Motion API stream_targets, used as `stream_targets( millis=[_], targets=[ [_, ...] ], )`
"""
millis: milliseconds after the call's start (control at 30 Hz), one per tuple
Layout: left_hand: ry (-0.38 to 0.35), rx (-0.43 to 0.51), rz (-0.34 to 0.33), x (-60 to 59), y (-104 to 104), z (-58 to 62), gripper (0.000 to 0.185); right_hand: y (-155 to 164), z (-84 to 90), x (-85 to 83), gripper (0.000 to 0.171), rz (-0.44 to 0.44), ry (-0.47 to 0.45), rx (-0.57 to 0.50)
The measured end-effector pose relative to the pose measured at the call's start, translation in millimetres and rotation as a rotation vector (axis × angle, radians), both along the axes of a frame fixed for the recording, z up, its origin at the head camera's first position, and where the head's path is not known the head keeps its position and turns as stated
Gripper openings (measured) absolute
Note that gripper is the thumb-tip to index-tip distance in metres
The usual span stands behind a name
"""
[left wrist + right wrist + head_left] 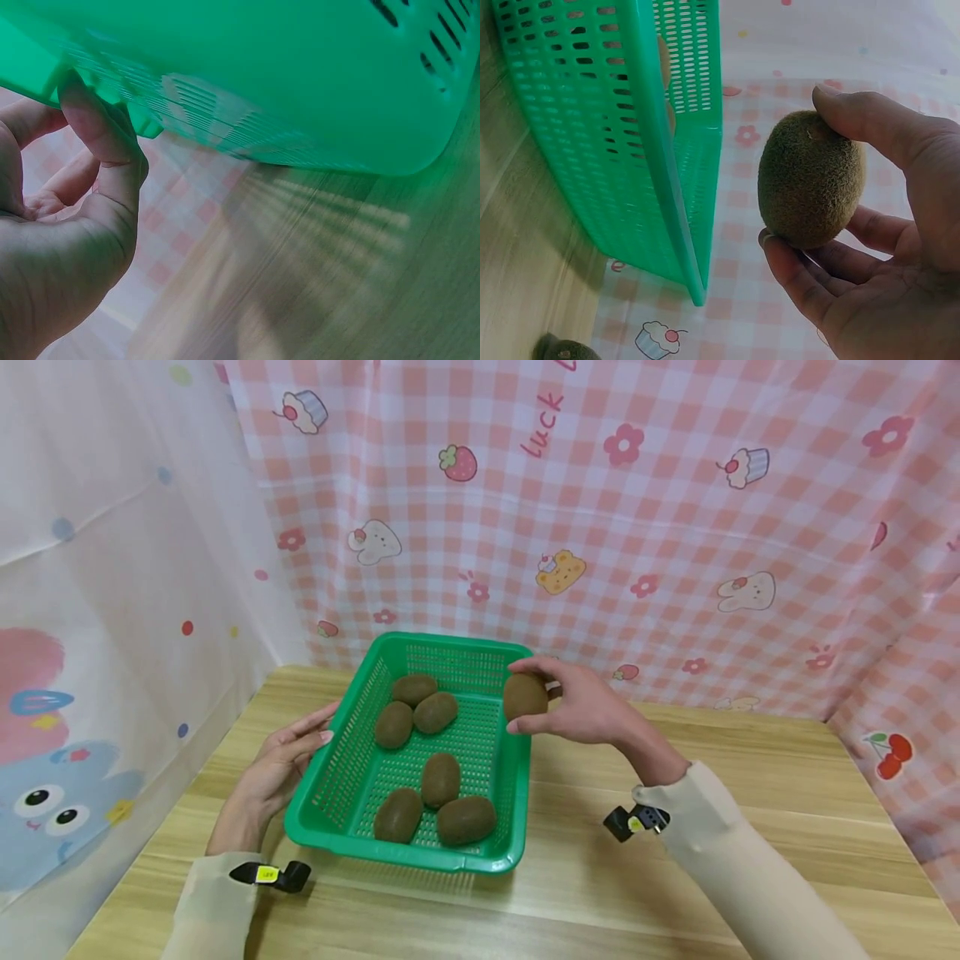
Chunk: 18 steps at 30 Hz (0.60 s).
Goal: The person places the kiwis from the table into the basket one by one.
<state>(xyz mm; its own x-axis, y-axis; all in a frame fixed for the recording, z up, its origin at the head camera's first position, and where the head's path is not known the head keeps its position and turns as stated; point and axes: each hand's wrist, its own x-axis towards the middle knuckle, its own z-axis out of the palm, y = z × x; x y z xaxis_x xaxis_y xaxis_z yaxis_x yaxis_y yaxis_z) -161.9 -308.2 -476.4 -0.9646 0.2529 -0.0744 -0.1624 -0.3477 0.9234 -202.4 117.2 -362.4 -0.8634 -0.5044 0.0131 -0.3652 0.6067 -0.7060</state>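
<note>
A green plastic basket with slotted walls stands on the table with several brown kiwis inside, among them one kiwi near its front right corner. My left hand grips the basket's left rim; in the left wrist view the thumb bends up against that rim. My right hand holds another kiwi between thumb and fingers at the basket's right rim. The right wrist view shows this fuzzy kiwi held at both ends, apart from the basket wall.
Outside the basket, part of a dark kiwi lies on the wooden table. Behind the table hangs a pink checked cloth. A white printed cloth hangs along the left.
</note>
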Motion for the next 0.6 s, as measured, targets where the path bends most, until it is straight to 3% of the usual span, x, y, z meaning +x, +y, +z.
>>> stream_targets(
  millis=[600],
  targets=[
    [0.001,0.009,-0.001,0.9,1,1.1,0.044,-14,6.8,-9.5,0.071,0.044,0.012,0.146]
  ],
)
